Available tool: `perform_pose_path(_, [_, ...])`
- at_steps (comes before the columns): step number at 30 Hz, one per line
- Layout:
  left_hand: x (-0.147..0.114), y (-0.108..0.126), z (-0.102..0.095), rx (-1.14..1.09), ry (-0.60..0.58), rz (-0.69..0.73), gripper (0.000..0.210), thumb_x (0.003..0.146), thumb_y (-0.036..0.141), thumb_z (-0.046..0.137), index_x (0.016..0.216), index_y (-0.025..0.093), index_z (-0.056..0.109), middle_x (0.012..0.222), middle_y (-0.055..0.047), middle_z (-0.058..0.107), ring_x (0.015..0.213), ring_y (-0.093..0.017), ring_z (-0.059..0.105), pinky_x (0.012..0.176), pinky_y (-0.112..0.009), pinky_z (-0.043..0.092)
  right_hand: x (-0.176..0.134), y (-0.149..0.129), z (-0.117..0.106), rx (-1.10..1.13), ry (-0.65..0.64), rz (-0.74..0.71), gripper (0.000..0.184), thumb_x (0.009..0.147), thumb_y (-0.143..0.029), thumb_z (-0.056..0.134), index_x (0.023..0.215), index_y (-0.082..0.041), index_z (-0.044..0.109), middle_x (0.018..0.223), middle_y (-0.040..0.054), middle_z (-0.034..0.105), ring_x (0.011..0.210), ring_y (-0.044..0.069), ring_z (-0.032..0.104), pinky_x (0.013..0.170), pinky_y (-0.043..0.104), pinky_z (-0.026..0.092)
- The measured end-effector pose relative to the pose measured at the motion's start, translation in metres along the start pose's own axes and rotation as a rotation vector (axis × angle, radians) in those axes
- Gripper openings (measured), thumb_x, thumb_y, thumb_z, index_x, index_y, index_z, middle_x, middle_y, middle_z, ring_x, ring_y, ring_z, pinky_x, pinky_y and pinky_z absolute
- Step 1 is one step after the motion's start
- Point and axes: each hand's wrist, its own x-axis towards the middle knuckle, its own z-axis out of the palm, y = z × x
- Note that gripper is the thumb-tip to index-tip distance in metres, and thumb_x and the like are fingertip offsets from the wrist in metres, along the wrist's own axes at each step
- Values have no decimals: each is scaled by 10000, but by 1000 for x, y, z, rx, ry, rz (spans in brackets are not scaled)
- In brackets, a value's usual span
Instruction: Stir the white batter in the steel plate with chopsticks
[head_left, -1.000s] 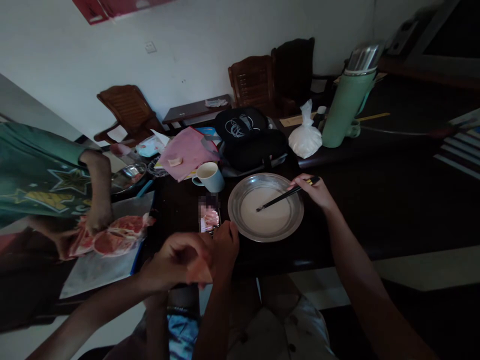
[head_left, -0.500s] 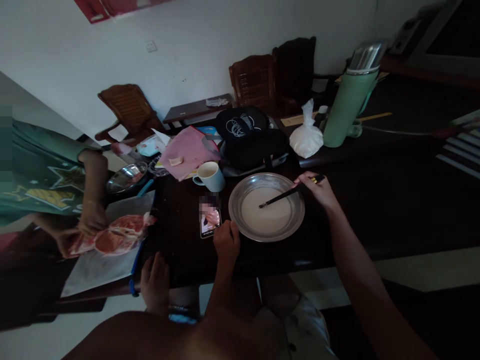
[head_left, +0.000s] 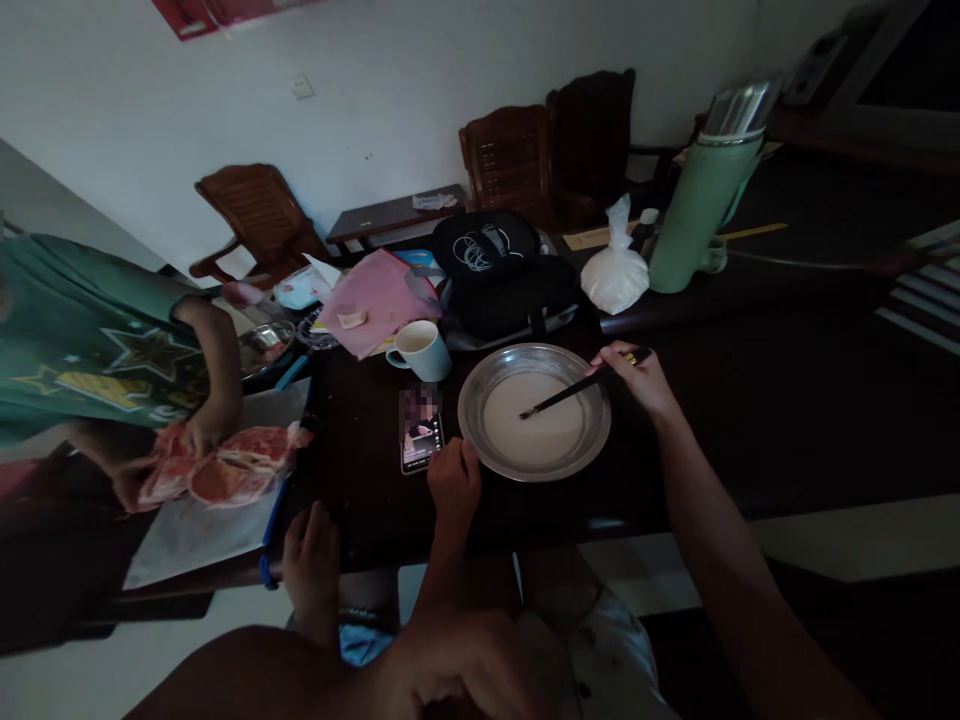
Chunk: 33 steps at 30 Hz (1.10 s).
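Observation:
My right hand point(head_left: 631, 380) is closed around a pair of black chopsticks point(head_left: 566, 393) with gold marks near the top. Their tips dip into a milky white liquid point(head_left: 536, 430) in a wide, shallow metal basin point(head_left: 480, 455). Low in the picture, close to the camera, my left hand point(head_left: 469, 665) is bent over, dim and partly cut off by the frame's edge; its grip is unclear. Left of the basin, another person's hand point(head_left: 454, 480) rests beside a lit phone point(head_left: 421, 430). That person's other hand point(head_left: 311, 560) lies on the table edge.
A co-worker in a green shirt point(head_left: 112, 350) handles raw meat point(head_left: 240, 470) on a cutting board point(head_left: 202, 545) at left. Behind the basin stand a mug point(head_left: 421, 352), a black case point(head_left: 510, 290), a tied bag of white powder point(head_left: 615, 275) and a green thermos point(head_left: 697, 205).
My left hand has come further into view at the bottom. The co-worker's body and arm have shifted right over the meat. My right hand and the chopsticks are almost unchanged.

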Motion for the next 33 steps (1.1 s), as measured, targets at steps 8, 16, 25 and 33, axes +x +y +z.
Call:
perform_pose_path(8, [2, 6, -3, 19, 2, 12, 297, 933, 287, 373, 637, 266, 365, 621, -49, 493, 634, -201, 472, 650, -392, 361, 0, 1, -2, -16, 11, -29, 333, 784, -535, 634, 726, -210, 679, 667, 29, 728, 670, 196, 688, 698, 313, 520])
perform_pose_path(16, [3, 6, -3, 78, 0, 29, 290, 934, 280, 336, 646, 251, 339, 611, -30, 459, 633, -193, 469, 642, -358, 343, -1, -1, 4, -32, -83, -29, 356, 795, -560, 607, 720, -222, 691, 671, 30, 731, 697, 208, 695, 737, 338, 527])
perform_pose_path(25, [4, 7, -4, 48, -7, 14, 290, 923, 265, 360, 634, 246, 341, 593, -20, 435, 620, -186, 449, 634, -344, 317, 0, 2, -3, -25, 17, -34, 356, 792, -556, 614, 722, -215, 686, 616, 24, 713, 641, 199, 688, 708, 329, 525])
perform_pose_path(33, [3, 6, -3, 87, 21, 40, 298, 929, 262, 337, 639, 228, 395, 586, -8, 447, 607, -165, 451, 626, -302, 306, 2, 4, -1, -31, 5, -54, 336, 789, -542, 624, 730, -218, 690, 695, 28, 737, 719, 210, 705, 740, 334, 534])
